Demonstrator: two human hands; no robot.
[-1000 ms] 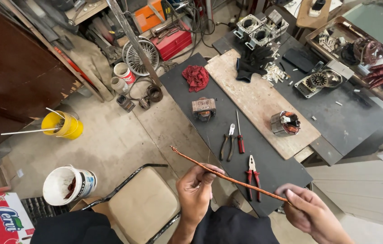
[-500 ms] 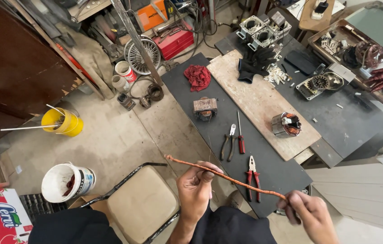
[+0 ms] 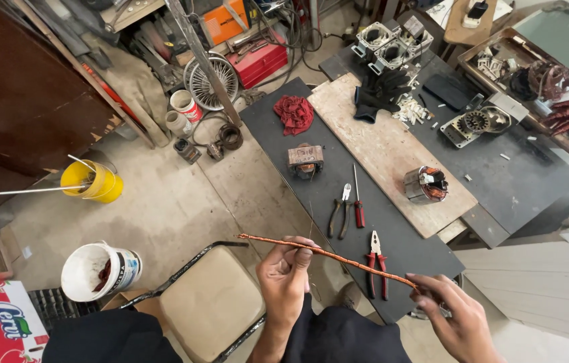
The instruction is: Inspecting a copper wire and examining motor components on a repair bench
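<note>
Head view shows the left hand point(image 3: 284, 279) and right hand point(image 3: 456, 316) pinching a light, bendable copper wire bundle point(image 3: 328, 255) near mid-length and at its end.

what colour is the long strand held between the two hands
Coppery orange-brown, like a twisted bundle of wire. It shows best in the head view, stretched between the left hand and right hand.

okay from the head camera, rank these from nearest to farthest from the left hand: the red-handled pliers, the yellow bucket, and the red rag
From the left hand:
1. Red-handled pliers, just to its right on the dark bench.
2. Red rag, far up the bench.
3. Yellow bucket, far left on the floor.
</note>
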